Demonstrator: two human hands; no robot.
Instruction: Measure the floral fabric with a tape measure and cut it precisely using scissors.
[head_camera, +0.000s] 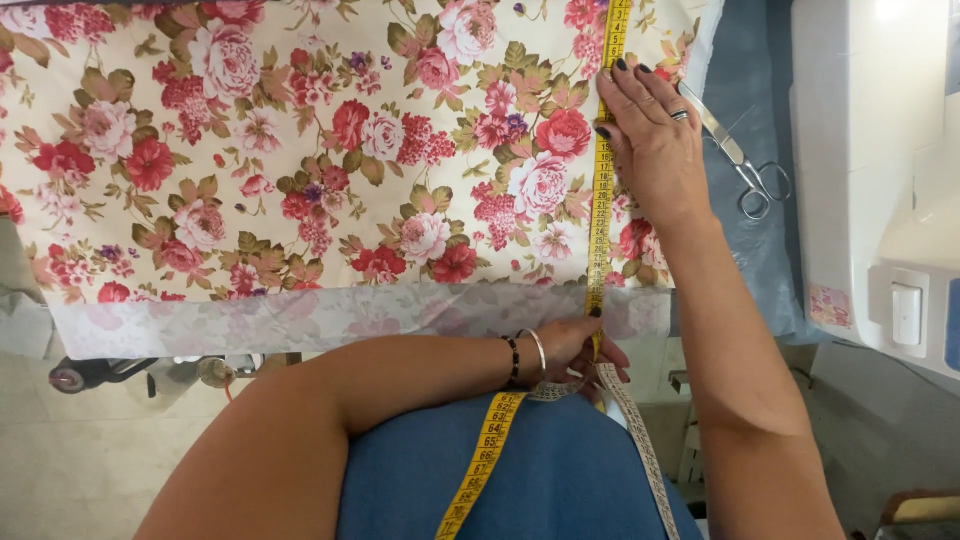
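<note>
Your right hand (655, 135) lies flat and open on the floral fabric (330, 150), fingers spread a little, the fingertips (612, 72) pressing the yellow measuring tape (601, 190) down against the cloth near its far edge. It grips nothing; it only pins the tape in place. A ring shows on one finger and the nails are dark.

Your left hand (580, 350) is closed around the same tape at the near edge of the fabric, pinching it just where the cloth folds over the table edge. Bracelets (527, 355) sit on that wrist. Between your two hands the tape runs straight and taut across the fabric, close to its right side. Below your left hand the loose rest of the tape hangs in two strands over your lap, one showing its yellow face, the other its paler back.

The fabric is cream with red and pink roses and olive leaves, spread flat, its near edge turned down so the pale reverse side shows. Just right of your right hand, a pair of metal scissors (745, 165) lies on blue cloth (760, 250), near a white sewing machine (870, 170).
</note>
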